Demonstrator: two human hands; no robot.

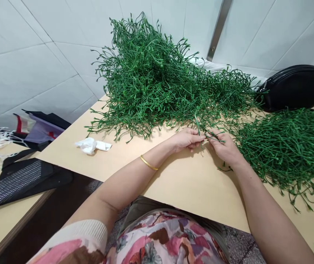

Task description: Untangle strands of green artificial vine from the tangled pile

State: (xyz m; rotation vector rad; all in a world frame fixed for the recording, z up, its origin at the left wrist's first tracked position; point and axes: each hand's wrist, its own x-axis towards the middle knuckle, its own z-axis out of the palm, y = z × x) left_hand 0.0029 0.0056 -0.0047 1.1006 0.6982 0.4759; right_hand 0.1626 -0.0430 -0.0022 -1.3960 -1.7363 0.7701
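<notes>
Now | my left hand [185,139] and right hand [224,146] pinch one green plastic sprig [204,134] together | big sprig heap [159,84] close behind for easy reach

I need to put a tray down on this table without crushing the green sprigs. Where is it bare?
Bare table lies between the forearms, up to the near edge. A second patch runs from the left hand to the tissue. The big pile, the right pile and the bag crowd the rest.

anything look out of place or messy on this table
One thing stands out: a crumpled white tissue lies alone on the light wooden table, left of the big heap of green plastic sprigs. Both hands, left hand and right hand, pinch a thin green sprig.
</notes>
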